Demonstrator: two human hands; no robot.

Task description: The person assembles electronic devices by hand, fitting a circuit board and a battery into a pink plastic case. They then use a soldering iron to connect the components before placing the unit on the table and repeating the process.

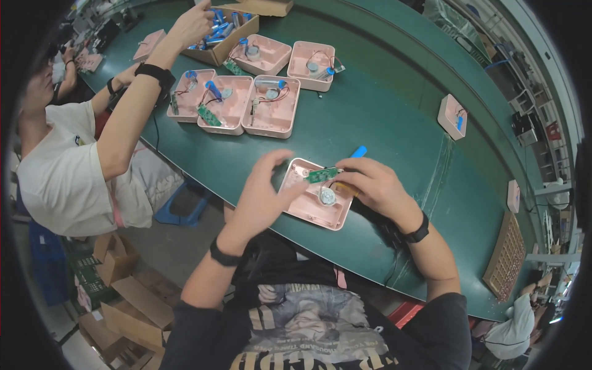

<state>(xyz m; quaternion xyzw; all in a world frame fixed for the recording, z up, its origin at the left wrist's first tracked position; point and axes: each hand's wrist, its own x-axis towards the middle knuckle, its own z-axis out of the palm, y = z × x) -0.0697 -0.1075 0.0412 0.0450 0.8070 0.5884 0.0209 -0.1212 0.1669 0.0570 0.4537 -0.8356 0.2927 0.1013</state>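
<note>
Right hand [373,185]: fingertips pinched on the right end of the green board [322,175]. Left hand [262,194]: fingers spread, thumb at the board's left end; can't tell if it touches. Board is over the far part of the pink tray [308,211], which sits near the table's [370,92] near edge. Round silver disc [327,197] lies in the tray. Blue cell [359,152] pokes out beyond the right hand; can't tell if it's gripped or just behind.

Risks, my read:
- Wire strain. Leads round the board look thin; lifting or twisting it with the cell hanging off could crack a joint.
- Short. Board underside brushing the disc or bare cell ends could bridge contacts. Can't see any insulation.
- Drop. Grip is on one end only, so the board could pivot if the left thumb isn't on it.
- Tray skid. Neither hand clearly braces it; a sideways push could slide it toward the near edge.
- Snag. Dark cable [391,237] lies just right of the tray, under the right forearm.

Writing: black shirt [320,333] has big pale lettering around a printed picture, partly folded. Board and cell: no marking legible at this size. No brand I can make out.
</note>
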